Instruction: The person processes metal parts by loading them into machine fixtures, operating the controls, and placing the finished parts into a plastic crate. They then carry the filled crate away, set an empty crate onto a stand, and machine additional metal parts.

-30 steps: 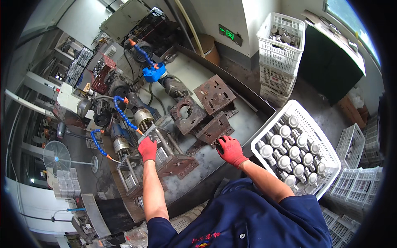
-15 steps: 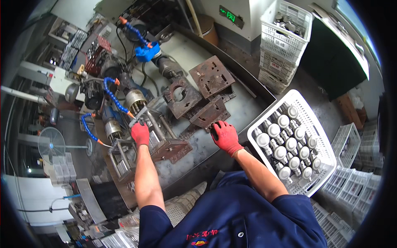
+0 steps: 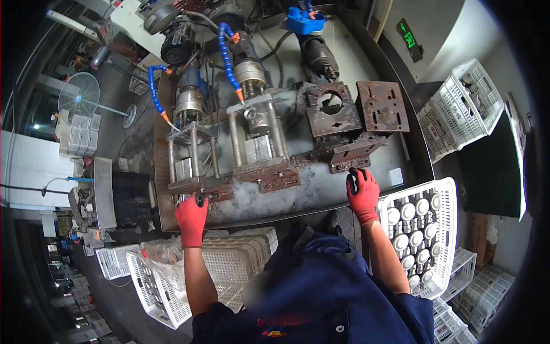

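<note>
My left hand [image 3: 192, 219], in a red glove with dark fingertips, is at the front edge of the left drilling fixture [image 3: 200, 184]. Its fingers are curled; whatever they hold cannot be made out. Bent fingers also show on my right hand [image 3: 363, 196], gloved alike, just in front of a rusty angled bracket [image 3: 356, 153]; its grasp is hidden. Between the hands stands the middle fixture [image 3: 266, 171], with steel posts, a silver block [image 3: 259, 149] and a round-mouthed metal part [image 3: 250, 114] below the drill head [image 3: 250, 74].
A white crate [image 3: 448, 241] of silver round-capped parts stands beside my right forearm. Stacked white crates [image 3: 458, 109] are at the far right. Blue coolant hoses [image 3: 224, 57] hang over the fixtures. Left of my body are more crates [image 3: 150, 295]; a fan [image 3: 78, 98] stands far left.
The view has swung round. My left hand has left the top of the middle fixture for the front of the left one. My right hand has drawn slightly back from the rusty bracket.
</note>
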A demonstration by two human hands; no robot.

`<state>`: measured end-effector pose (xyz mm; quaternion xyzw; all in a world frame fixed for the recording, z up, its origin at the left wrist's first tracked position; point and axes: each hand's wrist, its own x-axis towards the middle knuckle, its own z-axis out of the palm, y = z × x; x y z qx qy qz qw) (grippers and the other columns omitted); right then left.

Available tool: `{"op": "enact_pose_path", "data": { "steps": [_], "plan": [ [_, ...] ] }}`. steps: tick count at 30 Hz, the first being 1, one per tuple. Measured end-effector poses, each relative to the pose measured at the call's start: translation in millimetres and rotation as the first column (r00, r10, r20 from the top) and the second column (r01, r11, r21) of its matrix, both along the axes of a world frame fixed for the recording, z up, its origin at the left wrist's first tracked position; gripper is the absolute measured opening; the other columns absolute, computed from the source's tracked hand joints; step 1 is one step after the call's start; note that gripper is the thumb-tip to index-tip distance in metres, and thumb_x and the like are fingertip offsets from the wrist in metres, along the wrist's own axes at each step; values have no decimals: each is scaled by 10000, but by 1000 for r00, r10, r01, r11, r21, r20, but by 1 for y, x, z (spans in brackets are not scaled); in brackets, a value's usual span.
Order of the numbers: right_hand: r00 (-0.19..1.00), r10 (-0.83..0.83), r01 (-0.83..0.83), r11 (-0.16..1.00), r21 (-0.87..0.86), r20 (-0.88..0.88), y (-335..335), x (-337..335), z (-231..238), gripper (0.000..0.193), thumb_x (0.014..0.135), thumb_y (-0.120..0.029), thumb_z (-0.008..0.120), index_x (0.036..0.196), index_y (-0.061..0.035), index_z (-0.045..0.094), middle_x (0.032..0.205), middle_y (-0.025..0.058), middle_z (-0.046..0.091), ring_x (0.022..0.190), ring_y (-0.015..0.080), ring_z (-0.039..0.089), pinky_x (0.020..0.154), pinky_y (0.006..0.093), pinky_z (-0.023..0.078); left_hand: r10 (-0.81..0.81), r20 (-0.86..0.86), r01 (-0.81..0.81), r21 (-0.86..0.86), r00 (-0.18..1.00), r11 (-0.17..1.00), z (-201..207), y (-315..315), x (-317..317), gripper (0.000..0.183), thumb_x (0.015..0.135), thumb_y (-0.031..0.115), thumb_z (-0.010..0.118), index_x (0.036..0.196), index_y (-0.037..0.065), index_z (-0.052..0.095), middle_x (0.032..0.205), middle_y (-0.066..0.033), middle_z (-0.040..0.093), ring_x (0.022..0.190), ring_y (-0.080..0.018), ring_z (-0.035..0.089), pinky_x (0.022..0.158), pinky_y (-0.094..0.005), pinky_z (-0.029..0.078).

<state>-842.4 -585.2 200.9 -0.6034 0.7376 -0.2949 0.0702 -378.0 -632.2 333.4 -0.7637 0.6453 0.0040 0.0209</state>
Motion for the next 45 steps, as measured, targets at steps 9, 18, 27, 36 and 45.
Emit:
{"op": "enact_pose_path", "data": {
  "steps": [9, 18, 27, 36, 45],
  "plan": [
    [995, 70, -66, 996, -55, 67, 2, 13, 15, 294, 828, -166, 693, 1119, -140, 657, 1047, 77, 636, 871, 287, 634, 770, 403, 503, 302, -87, -306, -34, 949, 952, -146, -11, 94, 476, 794, 494, 728, 1000, 68, 680, 950, -187, 712, 919, -372, 680, 791, -492, 535],
    [845, 490, -515, 854, -77, -214, -107, 144, 128, 493, 845, -308, 680, 1281, -111, 556, 966, 124, 625, 868, 309, 641, 713, 430, 511, -14, -248, -6, -80, 969, 997, -127, 19, 98, 395, 769, 315, 765, 1055, 56, 678, 951, -202, 695, 926, -390, 651, 815, -484, 524],
    [712, 499, -468, 862, 197, -494, -240, 217, 87, 386, 879, -407, 599, 1134, -117, 599, 916, 149, 681, 824, 336, 673, 675, 481, 529, -146, -966, -94, -129, -212, 987, -40, -48, 19, 239, 978, 119, 597, 1198, 39, 648, 848, -16, 676, 744, -118, 643, 650, -260, 505],
    [819, 383, -375, 921, 105, -428, -231, 223, 70, 261, 873, -352, 609, 1052, -165, 645, 910, 135, 685, 777, 348, 677, 634, 476, 525, -373, -715, -97, -522, 591, 847, -47, -135, -70, 416, 862, 201, 688, 1229, 21, 610, 935, -197, 677, 861, -373, 663, 754, -452, 527],
    [831, 353, -370, 928, 46, -430, -241, 214, 62, 264, 836, -313, 637, 1050, -160, 663, 914, 142, 682, 811, 343, 676, 675, 469, 517, -499, -133, 364, -532, 856, 765, -31, -138, -89, 425, 873, 209, 636, 1274, 84, 574, 957, -149, 622, 759, -298, 655, 676, -419, 530]
  ]
}}
